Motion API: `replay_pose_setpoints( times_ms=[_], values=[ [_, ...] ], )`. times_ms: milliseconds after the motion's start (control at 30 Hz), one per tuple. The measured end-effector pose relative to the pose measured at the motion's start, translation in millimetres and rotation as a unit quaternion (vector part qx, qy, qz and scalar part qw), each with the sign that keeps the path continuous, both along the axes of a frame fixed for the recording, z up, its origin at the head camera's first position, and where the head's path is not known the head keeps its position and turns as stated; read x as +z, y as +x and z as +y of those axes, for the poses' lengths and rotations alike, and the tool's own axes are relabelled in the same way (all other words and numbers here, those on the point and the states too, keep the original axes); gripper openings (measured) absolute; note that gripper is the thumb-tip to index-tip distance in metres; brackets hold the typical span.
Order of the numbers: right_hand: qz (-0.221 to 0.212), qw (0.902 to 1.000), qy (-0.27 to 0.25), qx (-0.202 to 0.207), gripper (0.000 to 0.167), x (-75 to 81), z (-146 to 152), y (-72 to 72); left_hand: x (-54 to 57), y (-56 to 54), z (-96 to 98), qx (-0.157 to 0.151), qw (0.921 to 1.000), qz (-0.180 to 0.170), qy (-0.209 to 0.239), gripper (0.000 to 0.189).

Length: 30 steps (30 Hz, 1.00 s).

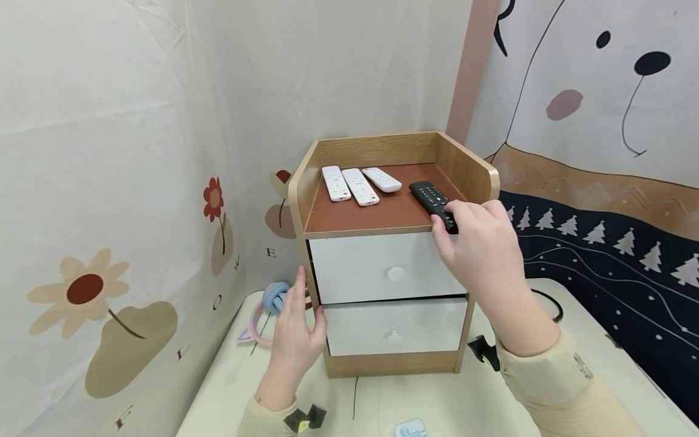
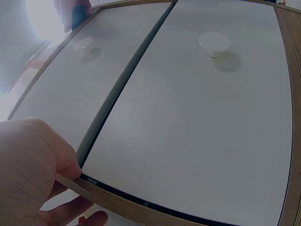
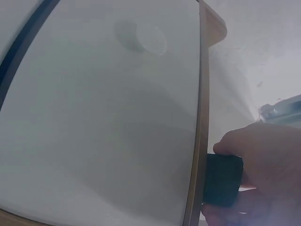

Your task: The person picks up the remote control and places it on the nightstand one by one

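A small wooden cabinet (image 1: 394, 364) with two white drawers stands upright on the table. My right hand (image 1: 483, 246) grips the near end of a black remote control (image 1: 428, 195) between thumb and fingers, at the right side of the brown top shelf. In the right wrist view, the end of the black remote (image 3: 224, 180) shows beside the shelf's front edge. My left hand (image 1: 297, 334) rests against the cabinet's left side with straight fingers. Its thumb (image 2: 66, 162) touches the front edge by the gap between the drawers. Three white remotes (image 1: 360, 187) lie on the shelf's left half.
Raised wooden walls (image 1: 377, 150) border the shelf at the back and sides. Behind the left hand lie a blue knotted item (image 1: 275, 296) and a pink band (image 1: 254, 325). A small clear case (image 1: 411, 428) sits at the table's front. A black cord (image 1: 554, 305) lies at right.
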State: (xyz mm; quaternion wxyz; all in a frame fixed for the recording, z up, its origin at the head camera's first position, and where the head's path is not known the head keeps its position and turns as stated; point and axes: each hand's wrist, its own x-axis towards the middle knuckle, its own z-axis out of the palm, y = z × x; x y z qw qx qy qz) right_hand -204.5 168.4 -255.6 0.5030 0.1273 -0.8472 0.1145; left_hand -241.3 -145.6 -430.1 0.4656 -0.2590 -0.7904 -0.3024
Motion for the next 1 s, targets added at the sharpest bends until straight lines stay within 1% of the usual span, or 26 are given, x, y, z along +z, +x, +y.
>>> replay_pose_setpoints(
  times_ms=[100, 167, 233, 333, 400, 533, 600, 767, 1000],
  values=[
    [-0.021, 0.9997, 0.007, -0.003, 0.031, 4.6, -2.6, -2.7, 0.7, 0.2, 0.6, 0.0, 1.0, -0.001, 0.0, 0.097],
    [-0.044, 0.999, 0.007, -0.006, 0.033, 8.5, -4.3, -3.9, 1.3, 0.3, 1.0, 0.001, 1.0, 0.0, 0.0, 0.097],
    [-0.072, 0.9973, 0.003, -0.013, 0.034, 13.3, -6.0, -4.0, 1.6, 0.3, 1.2, 0.002, 1.0, 0.002, 0.001, 0.097],
    [-0.121, 0.9923, -0.001, -0.024, 0.036, 21.8, -8.1, -4.7, 2.1, 0.1, 1.4, 0.002, 1.0, 0.004, 0.0, 0.097],
    [-0.157, 0.9871, -0.005, -0.031, 0.037, 27.9, -9.2, -5.1, 2.1, 0.2, 1.3, 0.003, 1.0, 0.004, -0.001, 0.097],
    [-0.23, 0.9725, -0.012, -0.036, 0.041, 40.9, -12.1, -9.4, 2.1, 0.4, 0.6, 0.002, 1.0, 0.001, -0.003, 0.097],
    [-0.259, 0.9651, -0.009, -0.038, 0.042, 47.1, -14.2, -13.3, 2.1, 0.5, 0.1, 0.001, 1.0, -0.001, -0.003, 0.097],
    [-0.301, 0.9531, 0.007, -0.034, 0.044, 58.6, -15.5, -26.9, 2.5, 1.1, -0.2, 0.002, 1.0, -0.005, -0.004, 0.097],
    [-0.347, 0.9374, 0.003, -0.027, 0.046, 67.7, -14.4, -47.6, 3.7, 3.0, 0.2, 0.001, 1.0, 0.0, -0.002, 0.097]
  ],
)
